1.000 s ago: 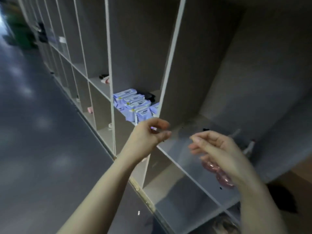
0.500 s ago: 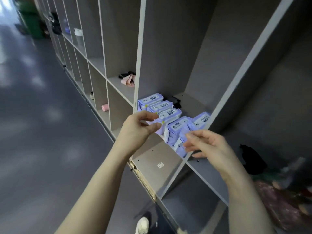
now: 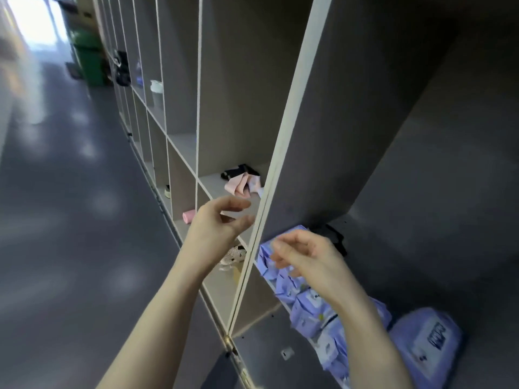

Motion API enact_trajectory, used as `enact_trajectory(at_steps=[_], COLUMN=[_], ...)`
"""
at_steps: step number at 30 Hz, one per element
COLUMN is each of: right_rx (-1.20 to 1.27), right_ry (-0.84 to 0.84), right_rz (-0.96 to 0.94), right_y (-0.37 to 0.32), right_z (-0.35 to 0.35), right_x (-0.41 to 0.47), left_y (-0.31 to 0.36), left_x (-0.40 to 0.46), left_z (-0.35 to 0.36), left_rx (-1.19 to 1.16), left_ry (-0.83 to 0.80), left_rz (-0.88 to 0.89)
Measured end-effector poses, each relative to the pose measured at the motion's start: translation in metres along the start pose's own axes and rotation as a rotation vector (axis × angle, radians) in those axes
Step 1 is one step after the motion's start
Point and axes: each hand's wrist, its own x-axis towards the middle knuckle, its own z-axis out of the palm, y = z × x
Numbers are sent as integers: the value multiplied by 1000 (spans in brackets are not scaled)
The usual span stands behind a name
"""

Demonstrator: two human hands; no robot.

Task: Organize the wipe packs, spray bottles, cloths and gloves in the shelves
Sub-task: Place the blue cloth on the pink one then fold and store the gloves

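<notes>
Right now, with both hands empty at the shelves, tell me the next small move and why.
Probably lower the right hand onto the nearest of the purple wipe packs and grip it. Both it and the left hand hold nothing, the right one hovers just above the packs, and they lie in a loose, uneven row along the shelf.

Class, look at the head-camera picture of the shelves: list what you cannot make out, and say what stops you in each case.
1. Wipe packs, head view: the right hand and its forearm cover part of the row, so no full count.
2. Label on the nearest pack: blurred, unreadable.
3. Dark item behind the packs: in shadow, partly hidden by the hand.
4. Pale patterned item in the lower cubby: largely behind the left hand.
5. Far shelf contents: too small.
</notes>
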Motion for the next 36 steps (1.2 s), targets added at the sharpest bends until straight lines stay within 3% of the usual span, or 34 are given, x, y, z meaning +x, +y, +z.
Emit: enact_trajectory(at_steps=[8, 15, 29, 36], right_rx=[15, 26, -26, -506], right_ry=[88, 237, 373, 300], right_rz=[51, 171, 323, 543], right_y=[-22, -35, 31, 98], right_z=[70, 118, 122, 90], right_x=[124, 215, 375, 486], left_y=[-44, -76, -134, -142], left_x=[134, 247, 406, 476], left_z=[-70, -130, -115, -87], left_rx=[46, 177, 246, 334], left_ry=[-63, -228, -385, -437], left_rz=[11, -5, -85, -64])
